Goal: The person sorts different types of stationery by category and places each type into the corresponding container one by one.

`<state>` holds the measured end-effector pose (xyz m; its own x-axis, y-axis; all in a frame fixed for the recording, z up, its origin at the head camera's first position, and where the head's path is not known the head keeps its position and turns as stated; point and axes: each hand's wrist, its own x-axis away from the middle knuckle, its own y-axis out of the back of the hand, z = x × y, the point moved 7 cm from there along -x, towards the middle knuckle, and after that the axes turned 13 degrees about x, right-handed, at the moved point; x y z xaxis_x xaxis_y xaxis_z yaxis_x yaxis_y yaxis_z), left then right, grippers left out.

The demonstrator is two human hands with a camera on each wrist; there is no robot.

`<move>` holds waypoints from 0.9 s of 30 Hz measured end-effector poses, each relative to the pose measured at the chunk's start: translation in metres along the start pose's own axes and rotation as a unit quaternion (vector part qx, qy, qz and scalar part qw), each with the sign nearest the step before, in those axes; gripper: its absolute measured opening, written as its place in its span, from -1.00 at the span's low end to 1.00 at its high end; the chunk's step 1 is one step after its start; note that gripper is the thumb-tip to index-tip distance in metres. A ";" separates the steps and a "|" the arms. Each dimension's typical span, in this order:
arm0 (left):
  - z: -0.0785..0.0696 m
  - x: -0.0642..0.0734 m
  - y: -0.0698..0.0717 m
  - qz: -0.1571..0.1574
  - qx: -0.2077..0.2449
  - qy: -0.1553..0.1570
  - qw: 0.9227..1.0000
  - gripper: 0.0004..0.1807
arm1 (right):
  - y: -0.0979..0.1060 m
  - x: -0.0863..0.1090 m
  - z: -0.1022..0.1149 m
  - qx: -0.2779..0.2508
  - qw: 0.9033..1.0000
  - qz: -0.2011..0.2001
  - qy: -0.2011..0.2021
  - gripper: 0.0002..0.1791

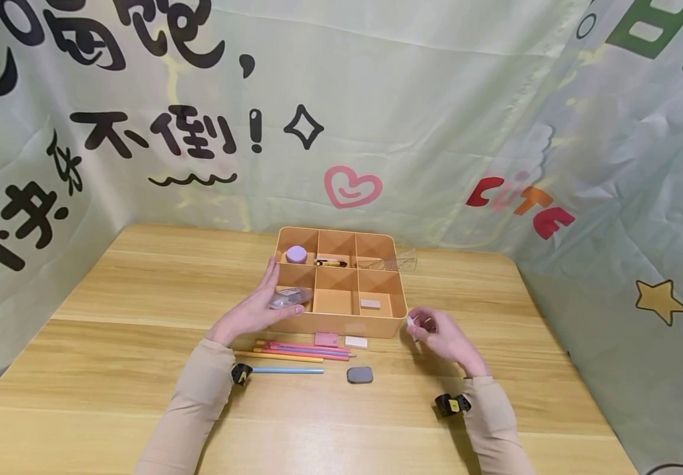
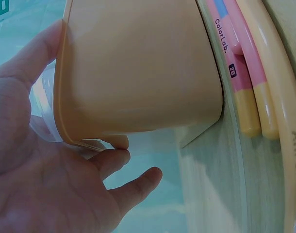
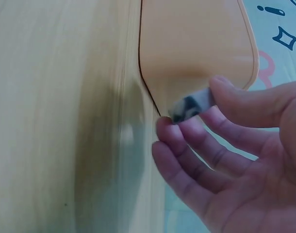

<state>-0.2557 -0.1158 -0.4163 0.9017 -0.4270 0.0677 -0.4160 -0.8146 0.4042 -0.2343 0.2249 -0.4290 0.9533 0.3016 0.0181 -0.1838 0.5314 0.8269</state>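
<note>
An orange organizer box (image 1: 329, 324) with several compartments stands at the back of the table. My left hand (image 1: 253, 305) grips its front left corner, thumb over the front rim and fingers along the left wall. Under that thumb, a clear plastic package (image 1: 289, 298) lies in the front left compartment. Just off the box's front right corner, my right hand (image 1: 441, 335) pinches a small eraser (image 3: 191, 106), whitish with a dark patterned end, between thumb and fingertips. Another small white eraser (image 1: 369, 304) lies in the front right compartment.
Before the box lie pencils (image 1: 311, 351), a blue pencil (image 1: 288, 371), a pink eraser (image 1: 326, 339), a white eraser (image 1: 356, 342) and a grey rounded block (image 1: 359, 375). The back compartments hold a purple-lidded round container (image 1: 296, 254), a black-and-yellow item (image 1: 330, 263) and a protruding clear ruler (image 1: 406, 261).
</note>
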 end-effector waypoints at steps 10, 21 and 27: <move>0.000 0.001 0.000 0.001 -0.001 0.001 1.000 0.24 | 0.018 0.001 0.003 -0.031 0.994 -0.098 -0.029 -0.67; 0.000 0.001 0.001 0.001 -0.003 -0.001 1.000 0.25 | 0.033 -0.002 0.016 -0.011 0.983 -0.183 -0.002 -0.71; 0.000 0.000 0.001 0.001 -0.004 -0.004 1.000 0.25 | 0.040 -0.004 0.025 -0.001 0.976 -0.216 0.014 -0.73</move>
<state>-0.2556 -0.1168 -0.4161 0.9001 -0.4315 0.0609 -0.4166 -0.8111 0.4106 -0.2400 0.2255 -0.3818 0.9350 0.0699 -0.3477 0.2338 0.6157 0.7525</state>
